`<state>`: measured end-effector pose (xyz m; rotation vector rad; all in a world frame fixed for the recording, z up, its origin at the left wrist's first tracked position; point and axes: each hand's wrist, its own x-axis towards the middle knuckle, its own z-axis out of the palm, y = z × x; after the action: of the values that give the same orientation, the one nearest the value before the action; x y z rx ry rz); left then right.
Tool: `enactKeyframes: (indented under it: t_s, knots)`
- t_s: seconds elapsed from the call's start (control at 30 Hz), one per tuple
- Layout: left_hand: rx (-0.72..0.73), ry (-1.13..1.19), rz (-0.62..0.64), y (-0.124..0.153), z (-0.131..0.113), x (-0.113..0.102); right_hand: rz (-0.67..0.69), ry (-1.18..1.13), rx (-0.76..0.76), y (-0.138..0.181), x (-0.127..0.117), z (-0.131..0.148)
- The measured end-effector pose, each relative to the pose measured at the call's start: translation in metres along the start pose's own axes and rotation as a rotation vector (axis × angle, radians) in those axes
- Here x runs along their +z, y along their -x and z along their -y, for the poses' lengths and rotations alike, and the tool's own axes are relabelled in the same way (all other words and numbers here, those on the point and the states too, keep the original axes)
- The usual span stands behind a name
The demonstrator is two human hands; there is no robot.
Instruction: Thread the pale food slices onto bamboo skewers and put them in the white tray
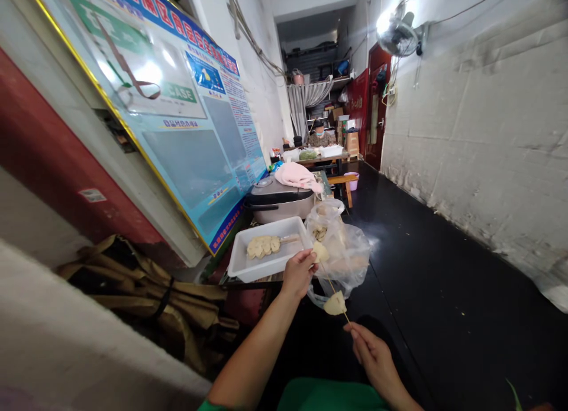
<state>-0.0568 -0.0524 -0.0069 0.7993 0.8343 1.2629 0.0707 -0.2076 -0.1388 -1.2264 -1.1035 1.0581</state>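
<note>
Head view, the only view. Item: thin skewer (329, 284), held on a slant above the lap, in front of the low table's edge. The right hand (377, 358) took its lower end, thumb and forefinger pressed together on the stick, the other fingers curled under, the wrist low and near the body. One pale food piece (335, 304) sat threaded low on the skewer. The left hand (299, 272), forearm stretched forward from lower left, pinched a second pale piece (320, 251) between thumb and fingertips at the skewer's upper tip, just beside the open plastic bag (350, 257). Handling note, as a judgement: the step looked like threading. It would go best with the stick steadied, the point met at the piece's middle, and the fingertips clear of the tip's line. Adjacent: white tray (248, 272) holding skewered pieces (264, 245); rice cooker (277, 204) under a pink cloth (297, 175); notice board (195, 133) on the left wall; another person (318, 134) seated far down the corridor.
</note>
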Motion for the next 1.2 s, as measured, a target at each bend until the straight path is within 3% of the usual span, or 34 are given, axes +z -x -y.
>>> enactKeyframes:
  t_s: [0.4,0.73,1.2]
  knots:
    - [0.015,-0.018,-0.006,0.005,-0.001,0.008,-0.059,0.003,-0.009,-0.001,0.003,0.015]
    - [-0.008,0.041,-0.003,0.004,-0.002,0.011,-0.091,0.011,-0.039,-0.009,-0.009,0.014]
    - [0.052,-0.047,-0.001,0.003,0.002,0.011,-0.047,0.033,-0.031,-0.008,-0.007,0.02]
